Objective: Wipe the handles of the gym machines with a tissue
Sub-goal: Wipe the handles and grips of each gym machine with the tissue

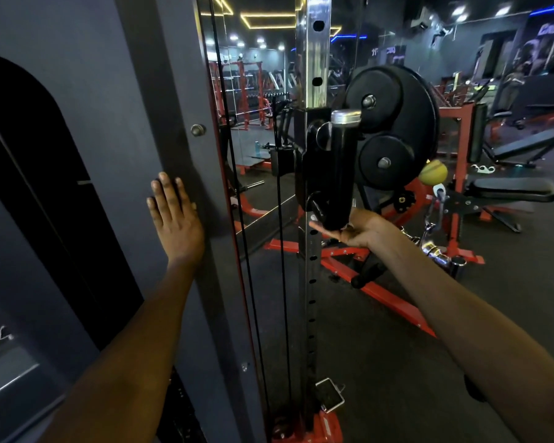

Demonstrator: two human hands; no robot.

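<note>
Handle [341, 167] of the cable machine, a black upright cylinder with a silver cap, stands just right of centre on the perforated steel column [312, 59]. At nine o'clock from it, the left hand [175, 215] lies flat with straight fingers pressed on the grey panel [109, 91]. Black cables [253, 282] run down between panel and column. At six o'clock of the handle, the right hand [357, 230] cups its lower end, palm up, fingers fairly straight. No tissue shows. Black pulley discs [394, 123] sit at three o'clock.
</note>
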